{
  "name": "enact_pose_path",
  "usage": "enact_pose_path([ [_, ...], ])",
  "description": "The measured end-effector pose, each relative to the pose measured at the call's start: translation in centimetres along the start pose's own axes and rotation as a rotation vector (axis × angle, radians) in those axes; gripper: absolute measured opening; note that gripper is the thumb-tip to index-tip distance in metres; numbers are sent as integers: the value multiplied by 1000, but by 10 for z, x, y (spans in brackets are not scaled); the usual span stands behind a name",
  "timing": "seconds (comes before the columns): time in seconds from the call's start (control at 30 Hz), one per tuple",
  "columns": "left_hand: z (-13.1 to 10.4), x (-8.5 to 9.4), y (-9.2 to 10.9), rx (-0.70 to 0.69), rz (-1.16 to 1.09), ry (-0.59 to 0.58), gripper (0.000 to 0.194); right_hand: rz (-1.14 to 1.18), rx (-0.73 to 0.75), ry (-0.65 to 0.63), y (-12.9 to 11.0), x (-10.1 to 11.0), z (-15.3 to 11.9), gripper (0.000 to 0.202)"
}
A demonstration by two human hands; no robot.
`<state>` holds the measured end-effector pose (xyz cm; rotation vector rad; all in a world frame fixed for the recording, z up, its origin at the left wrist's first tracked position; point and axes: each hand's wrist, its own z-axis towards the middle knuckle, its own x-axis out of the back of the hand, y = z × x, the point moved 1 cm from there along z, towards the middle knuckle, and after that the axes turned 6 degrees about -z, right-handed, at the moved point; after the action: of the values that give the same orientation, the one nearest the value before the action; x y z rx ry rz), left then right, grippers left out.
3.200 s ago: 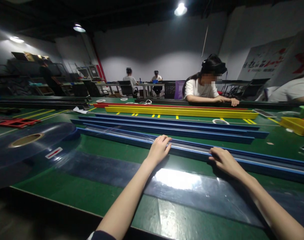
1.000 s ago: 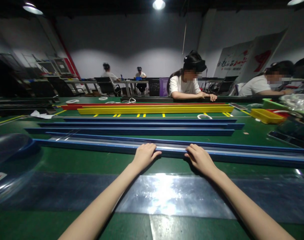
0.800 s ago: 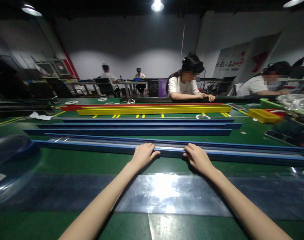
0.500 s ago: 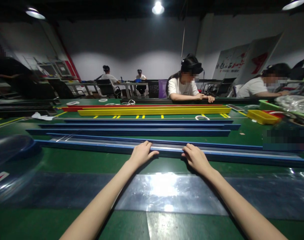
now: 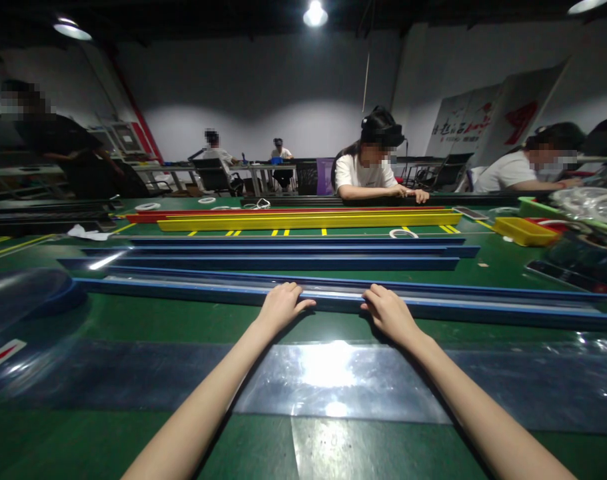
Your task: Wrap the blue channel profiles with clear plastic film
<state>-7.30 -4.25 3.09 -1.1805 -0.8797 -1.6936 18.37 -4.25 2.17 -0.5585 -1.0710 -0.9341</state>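
Observation:
A long blue channel (image 5: 223,291) lies across the green table, with a clear strip visible inside it. My left hand (image 5: 282,305) is closed over its near edge left of the middle, fingertips inside the channel and thumb on the near side. Right of it, my right hand (image 5: 387,310) grips the same edge with curled fingers. A wide sheet of clear film (image 5: 278,380) lies flat under my forearms. At the left is a roll of clear film (image 5: 23,300).
Beyond lie more blue channels (image 5: 333,264), yellow channels (image 5: 308,223) and a red one (image 5: 146,218). A yellow tray (image 5: 523,231) is at the right. One person (image 5: 366,175) sits across the table; another (image 5: 66,143) stands at the left.
The person in dark clothes at the left has moved rightward into fuller view. My hands stay almost where they were on the blue channel.

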Motion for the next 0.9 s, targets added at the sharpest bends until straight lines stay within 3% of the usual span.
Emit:
enact_pose_path([
  [0.23,-13,8,-17,-11,11,83,41,1,2,-21,2,-2,0,13],
  [0.5,-25,20,-57,91,58,4,40,43,-20,-6,1,-1,2,13],
  [0.9,-26,15,-61,61,105,-2,38,54,-36,-1,4,1,11,14],
])
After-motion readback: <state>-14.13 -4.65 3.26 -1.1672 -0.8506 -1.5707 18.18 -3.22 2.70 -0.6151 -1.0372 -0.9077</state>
